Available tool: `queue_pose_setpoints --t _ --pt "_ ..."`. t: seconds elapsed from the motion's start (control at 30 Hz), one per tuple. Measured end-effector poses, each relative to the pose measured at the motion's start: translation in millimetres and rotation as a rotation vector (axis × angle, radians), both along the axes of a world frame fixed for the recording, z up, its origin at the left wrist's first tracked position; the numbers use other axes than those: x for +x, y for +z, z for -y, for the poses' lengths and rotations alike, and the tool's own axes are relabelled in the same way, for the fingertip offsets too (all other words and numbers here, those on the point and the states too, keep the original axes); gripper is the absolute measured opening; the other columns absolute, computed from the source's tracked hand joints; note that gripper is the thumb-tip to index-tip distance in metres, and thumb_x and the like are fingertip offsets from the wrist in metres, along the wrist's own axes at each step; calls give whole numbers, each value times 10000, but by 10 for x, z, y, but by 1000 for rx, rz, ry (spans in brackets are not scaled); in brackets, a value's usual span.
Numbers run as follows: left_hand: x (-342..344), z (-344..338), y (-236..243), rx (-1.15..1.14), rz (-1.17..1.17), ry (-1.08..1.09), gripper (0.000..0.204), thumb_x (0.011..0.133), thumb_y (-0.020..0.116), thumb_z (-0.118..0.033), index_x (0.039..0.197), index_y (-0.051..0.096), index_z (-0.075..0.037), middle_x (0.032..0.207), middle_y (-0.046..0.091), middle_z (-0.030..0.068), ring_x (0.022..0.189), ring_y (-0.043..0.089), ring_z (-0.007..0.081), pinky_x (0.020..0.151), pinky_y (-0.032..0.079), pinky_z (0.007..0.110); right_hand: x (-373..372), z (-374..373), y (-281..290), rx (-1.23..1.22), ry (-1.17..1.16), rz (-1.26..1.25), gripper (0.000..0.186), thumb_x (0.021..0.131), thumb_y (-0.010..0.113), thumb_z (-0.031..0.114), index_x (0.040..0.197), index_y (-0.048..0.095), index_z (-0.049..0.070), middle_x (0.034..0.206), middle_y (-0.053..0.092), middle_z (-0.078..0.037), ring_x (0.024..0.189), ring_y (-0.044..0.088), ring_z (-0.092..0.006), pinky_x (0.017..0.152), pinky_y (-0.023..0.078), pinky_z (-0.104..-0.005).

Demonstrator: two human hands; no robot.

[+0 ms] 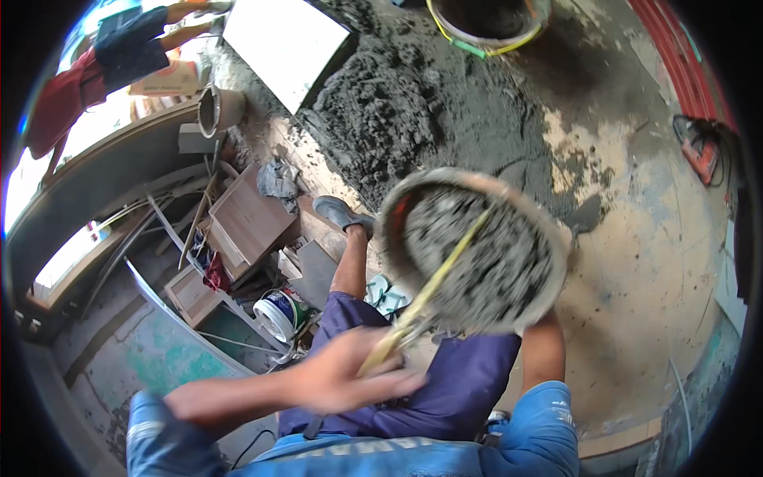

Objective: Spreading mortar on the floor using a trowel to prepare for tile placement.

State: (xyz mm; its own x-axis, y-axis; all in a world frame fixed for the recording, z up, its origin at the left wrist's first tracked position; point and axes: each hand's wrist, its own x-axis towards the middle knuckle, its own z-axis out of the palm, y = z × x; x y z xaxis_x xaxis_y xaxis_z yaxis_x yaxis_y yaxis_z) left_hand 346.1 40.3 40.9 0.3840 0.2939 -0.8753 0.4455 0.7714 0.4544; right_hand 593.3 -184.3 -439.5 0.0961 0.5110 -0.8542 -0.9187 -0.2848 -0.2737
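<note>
A bucket point(553, 230) full of wet grey mortar point(485, 262) is lifted and tilted in front of my body. Its yellow handle point(447, 270) crosses over the mortar toward me. My left hand point(350, 374) is closed around the near end of that handle; motion blurs it slightly. My right forearm point(544, 350) reaches up behind the bucket's near right side, where the bucket hides my right hand and its fingers.
A heap of wet mortar point(381, 103) spreads over the floor ahead, beside a white board point(282, 48). Another bucket point(543, 14) stands at the far edge. Wooden boxes point(250, 219) and scraps clutter the left. Another person point(79, 91) is at far left. A red power tool point(701, 155) lies at right.
</note>
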Motion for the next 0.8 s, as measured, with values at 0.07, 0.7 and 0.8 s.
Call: queue_pose_setpoints --t 0.07,0.7,0.8 --pt "-661 -122 672 -100 164 87 405 856 774 -202 689 423 -86 605 452 22 523 455 172 495 356 353 -1193 -514 408 45 7 6 464 992 490 351 1271 575 -11 1220 630 -205 1079 623 -302 922 475 -384" --pt "-2778 -748 -1472 907 -262 -380 360 817 726 -335 822 571 -10 612 597 188 570 622 393 540 514 471 -2781 -1834 -809 32 481 374 450 993 490 334 1268 571 -13 1225 629 -195 1089 619 -307 926 477 -386" --pt "-2861 -807 -1717 901 -257 -330 396 828 714 -355 844 583 19 624 625 184 568 641 372 519 511 456 -2790 -886 -655 10 561 419 448 993 490 331 1268 571 -13 1225 629 -193 1090 619 -308 927 477 -387"
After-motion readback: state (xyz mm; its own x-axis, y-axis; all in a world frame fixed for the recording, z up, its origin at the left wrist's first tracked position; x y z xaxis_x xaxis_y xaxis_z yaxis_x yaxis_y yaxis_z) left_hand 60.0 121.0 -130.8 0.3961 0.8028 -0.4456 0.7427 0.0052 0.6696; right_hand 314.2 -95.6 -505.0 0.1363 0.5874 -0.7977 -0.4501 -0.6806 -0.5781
